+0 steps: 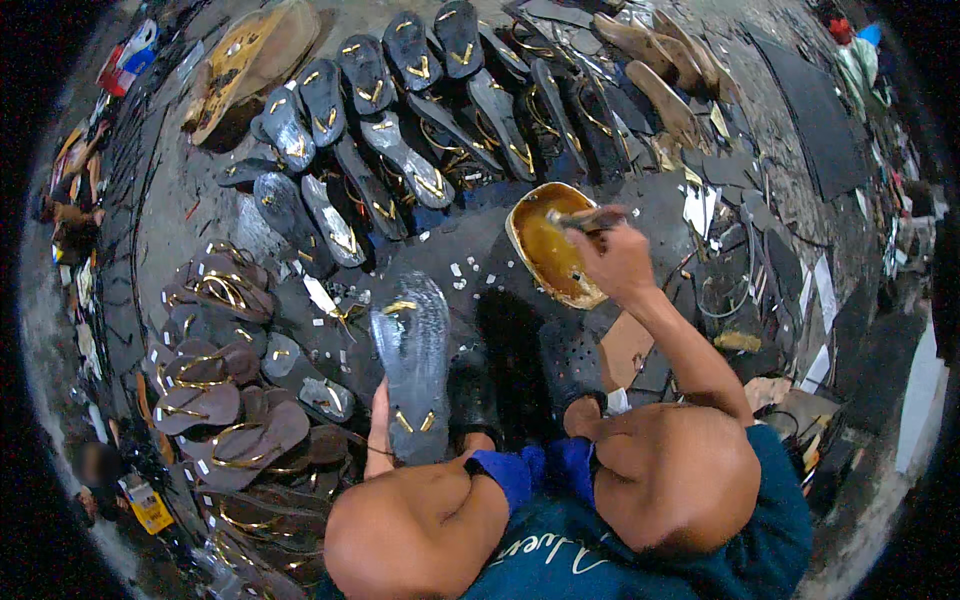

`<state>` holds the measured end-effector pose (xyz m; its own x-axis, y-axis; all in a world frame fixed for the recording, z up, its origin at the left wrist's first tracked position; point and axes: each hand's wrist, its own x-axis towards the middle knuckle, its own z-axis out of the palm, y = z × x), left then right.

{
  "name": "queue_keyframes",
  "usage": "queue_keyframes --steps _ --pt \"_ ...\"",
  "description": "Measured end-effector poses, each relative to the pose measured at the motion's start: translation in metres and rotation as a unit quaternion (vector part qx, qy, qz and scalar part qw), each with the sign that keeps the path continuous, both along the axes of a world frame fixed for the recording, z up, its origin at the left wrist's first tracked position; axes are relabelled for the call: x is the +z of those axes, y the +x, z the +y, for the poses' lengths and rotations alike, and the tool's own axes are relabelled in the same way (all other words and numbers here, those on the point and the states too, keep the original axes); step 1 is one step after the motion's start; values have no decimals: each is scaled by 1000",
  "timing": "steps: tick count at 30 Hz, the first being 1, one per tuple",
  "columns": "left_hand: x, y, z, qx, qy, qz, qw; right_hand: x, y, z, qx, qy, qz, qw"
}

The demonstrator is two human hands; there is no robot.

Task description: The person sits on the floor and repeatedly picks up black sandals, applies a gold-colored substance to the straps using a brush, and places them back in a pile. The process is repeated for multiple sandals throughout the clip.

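Note:
My left hand (379,425) grips a dark grey sandal sole (414,340) by its left edge near my knee. The sole's upturned face looks wet and shiny, with gold strap ends lying flat at both its ends. My right hand (617,262) is closed around a brush (590,217), slightly blurred. The brush's tip is in a shallow tub (517,243) of amber, glue-like liquid, which sits on the ground ahead and to the right. Most of my left hand's fingers are hidden behind the sole.
Several coated soles (405,160) lie in rows at the far side. Brown sandals with gold straps (250,440) are piled at the left. Wooden foot forms (665,100) lie far right, a yellowish slab (240,70) far left. Scraps (700,210) litter the right.

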<state>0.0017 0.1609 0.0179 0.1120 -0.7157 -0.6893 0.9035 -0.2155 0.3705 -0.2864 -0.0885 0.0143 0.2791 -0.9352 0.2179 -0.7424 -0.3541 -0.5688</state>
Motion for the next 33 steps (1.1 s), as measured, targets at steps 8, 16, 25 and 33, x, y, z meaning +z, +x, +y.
queue_keyframes --steps 8,16,25,33 --pt "10 16 -25 -45 36 -69 996 70 -78 40 99 325 264 903" --pt "24 20 -134 -69 -61 -93 991 122 28 6 22 445 -485 752" --pt "31 -6 -150 -19 -280 116 953 91 137 -12 284 -29 -323 902" --pt "37 26 -157 -9 -263 91 961 120 125 17 247 -73 -328 909"
